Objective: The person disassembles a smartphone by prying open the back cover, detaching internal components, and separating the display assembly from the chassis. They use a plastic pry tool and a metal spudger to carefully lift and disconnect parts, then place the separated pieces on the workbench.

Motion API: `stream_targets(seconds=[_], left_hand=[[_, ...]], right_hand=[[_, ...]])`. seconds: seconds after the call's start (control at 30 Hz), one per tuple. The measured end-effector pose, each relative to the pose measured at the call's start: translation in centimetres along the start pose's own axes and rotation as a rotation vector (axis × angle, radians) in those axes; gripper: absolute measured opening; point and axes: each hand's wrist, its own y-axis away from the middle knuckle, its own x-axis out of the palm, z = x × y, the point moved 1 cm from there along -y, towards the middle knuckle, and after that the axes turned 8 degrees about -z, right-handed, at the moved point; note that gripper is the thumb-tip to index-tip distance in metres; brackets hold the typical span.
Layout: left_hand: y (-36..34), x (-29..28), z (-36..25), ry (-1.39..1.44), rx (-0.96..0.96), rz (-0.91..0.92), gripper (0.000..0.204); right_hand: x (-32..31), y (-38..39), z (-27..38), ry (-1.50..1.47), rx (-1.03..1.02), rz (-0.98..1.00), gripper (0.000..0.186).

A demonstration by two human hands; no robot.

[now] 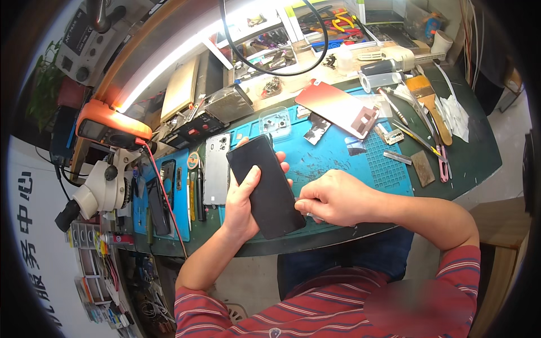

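My left hand [243, 197] grips a black smartphone [265, 186] upright at a slant, screen toward me, thumb on the glass and fingertips round the right edge. My right hand [329, 197] is closed at the phone's lower right edge, pinching something small that is mostly hidden by my fingers. Beneath both hands lies a blue work mat [344, 169]. A silver phone part [215, 169] rests left of the phone, and a clear container of small parts [274, 118] sits above it. A red-and-white phone panel [332, 107] lies at the upper right.
An orange multimeter [112, 124] and white microscope [96, 191] stand at the left. Tool trays [332, 28] line the back. A cable loop [273, 70] hangs over the bench. Brushes [431, 107], tweezers and a small plate [422, 168] lie on the right of the green bench top [479, 158].
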Motion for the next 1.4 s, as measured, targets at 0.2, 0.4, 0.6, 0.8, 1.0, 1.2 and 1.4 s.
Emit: stream_targets(seconds=[0.2,0.4,0.6,0.8,1.0,1.2,1.4], left_hand=[[0.0,0.0,-0.2,-0.064,-0.058,0.045,0.065],[0.0,-0.2,0.1,-0.05,-0.033,0.053,0.065],[0.1,-0.1,0.4,0.049,0.051,0.013,0.061],[0.0,-0.4,0.3,0.016,-0.003,-0.026,0.06],[0.3,-0.3,-0.1,-0.051,-0.058,0.042,0.064],[0.3,-0.3,-0.6,-0.129,-0.132,0.106,0.072],[0.2,0.3,-1.3,-0.21,-0.176,0.161,0.077]], right_hand=[[-0.3,-0.2,-0.1,-0.025,0.009,0.039,0.022],[-0.4,-0.4,-0.1,0.043,0.028,0.048,0.024],[-0.5,-0.2,0.0,-0.059,0.052,-0.107,0.025],[-0.3,-0.2,-0.3,-0.143,0.071,-0.111,0.023],[-0.3,-0.3,-0.4,-0.09,0.039,-0.068,0.022],[-0.5,-0.5,-0.3,-0.065,0.04,-0.01,0.021],[-0.6,-0.6,-0.3,-0.078,0.057,0.003,0.021]])
